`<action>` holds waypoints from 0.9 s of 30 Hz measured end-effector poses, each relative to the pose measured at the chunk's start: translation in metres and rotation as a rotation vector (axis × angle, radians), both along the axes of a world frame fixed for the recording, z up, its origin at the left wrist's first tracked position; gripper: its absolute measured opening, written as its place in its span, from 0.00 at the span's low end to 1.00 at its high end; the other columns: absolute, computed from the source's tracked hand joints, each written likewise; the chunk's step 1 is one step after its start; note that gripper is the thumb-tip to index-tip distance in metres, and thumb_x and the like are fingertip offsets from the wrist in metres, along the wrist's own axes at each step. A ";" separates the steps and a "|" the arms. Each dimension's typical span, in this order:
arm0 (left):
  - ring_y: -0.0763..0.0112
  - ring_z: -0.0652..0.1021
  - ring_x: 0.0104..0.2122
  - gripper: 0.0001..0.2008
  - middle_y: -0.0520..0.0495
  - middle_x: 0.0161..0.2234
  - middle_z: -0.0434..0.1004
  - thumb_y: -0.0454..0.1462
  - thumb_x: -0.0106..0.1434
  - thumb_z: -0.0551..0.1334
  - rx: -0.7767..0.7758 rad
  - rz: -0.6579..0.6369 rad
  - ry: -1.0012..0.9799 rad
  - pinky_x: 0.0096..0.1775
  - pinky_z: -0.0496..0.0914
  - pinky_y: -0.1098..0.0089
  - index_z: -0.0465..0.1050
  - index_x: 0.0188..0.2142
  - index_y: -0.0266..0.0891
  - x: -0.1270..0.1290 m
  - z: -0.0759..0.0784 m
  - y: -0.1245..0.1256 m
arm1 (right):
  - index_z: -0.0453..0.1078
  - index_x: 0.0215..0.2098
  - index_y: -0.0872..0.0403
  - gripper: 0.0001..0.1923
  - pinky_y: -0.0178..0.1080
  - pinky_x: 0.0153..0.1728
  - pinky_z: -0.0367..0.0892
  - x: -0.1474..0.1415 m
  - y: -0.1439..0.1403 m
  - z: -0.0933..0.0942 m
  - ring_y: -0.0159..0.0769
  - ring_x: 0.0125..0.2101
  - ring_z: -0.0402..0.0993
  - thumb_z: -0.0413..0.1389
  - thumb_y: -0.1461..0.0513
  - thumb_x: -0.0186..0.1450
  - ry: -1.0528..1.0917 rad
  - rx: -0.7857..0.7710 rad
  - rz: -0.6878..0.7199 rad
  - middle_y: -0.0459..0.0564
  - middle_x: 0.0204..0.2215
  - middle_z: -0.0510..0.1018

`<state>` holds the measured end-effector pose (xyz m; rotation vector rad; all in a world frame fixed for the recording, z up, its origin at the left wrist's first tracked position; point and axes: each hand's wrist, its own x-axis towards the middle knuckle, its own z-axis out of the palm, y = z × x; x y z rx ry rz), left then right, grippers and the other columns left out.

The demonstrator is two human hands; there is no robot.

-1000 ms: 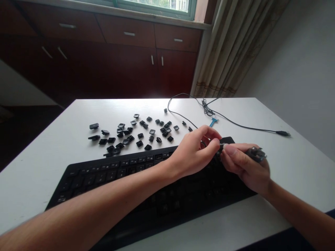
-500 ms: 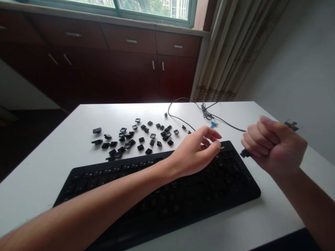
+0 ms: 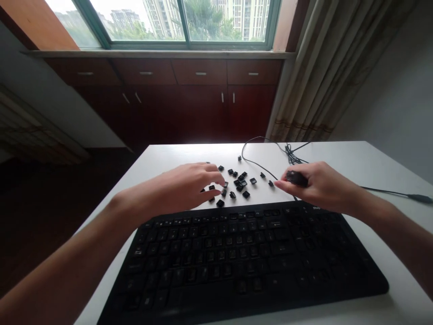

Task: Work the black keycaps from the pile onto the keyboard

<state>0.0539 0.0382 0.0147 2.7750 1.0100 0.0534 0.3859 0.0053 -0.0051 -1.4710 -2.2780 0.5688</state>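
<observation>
My left hand reaches over the loose black keycaps behind the keyboard. Its thumb and fingertips are apart, close to a keycap, and nothing shows held between them. Fingers closed, my right hand grips a black rounded object; only one end sticks out, so its kind cannot be told. This hand is above the back right of the black keyboard. Several switch spots on the keyboard have no keycaps.
A thin black cable loops across the white table, with a bundled part at the back and a black end piece at the right. Beyond stand brown cabinets under a window, and a curtain.
My left hand has moved left from above the keyboard to the keycaps. My right hand has moved inward and turned, still gripping the black object. The view has shifted left and up.
</observation>
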 end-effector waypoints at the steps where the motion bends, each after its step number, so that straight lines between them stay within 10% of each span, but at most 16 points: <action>1: 0.64 0.80 0.44 0.10 0.51 0.48 0.80 0.41 0.70 0.61 -0.026 -0.012 0.007 0.44 0.70 0.68 0.79 0.47 0.49 -0.002 -0.001 -0.001 | 0.78 0.34 0.52 0.14 0.37 0.25 0.61 -0.007 0.007 0.000 0.34 0.25 0.70 0.62 0.50 0.66 -0.050 0.002 0.051 0.48 0.27 0.78; 12: 0.70 0.81 0.38 0.13 0.50 0.41 0.84 0.30 0.66 0.64 -0.144 -0.155 -0.038 0.38 0.69 0.73 0.82 0.45 0.48 -0.001 -0.004 -0.001 | 0.79 0.49 0.44 0.13 0.38 0.32 0.65 -0.061 0.022 -0.003 0.37 0.32 0.78 0.61 0.62 0.67 -0.276 0.044 0.394 0.47 0.40 0.82; 27: 0.64 0.75 0.48 0.03 0.48 0.45 0.81 0.36 0.66 0.68 -0.092 -0.192 -0.033 0.45 0.67 0.70 0.81 0.40 0.43 0.003 -0.006 0.003 | 0.76 0.42 0.47 0.08 0.41 0.34 0.68 -0.055 0.025 -0.005 0.40 0.35 0.78 0.58 0.54 0.69 -0.362 -0.066 0.349 0.45 0.38 0.83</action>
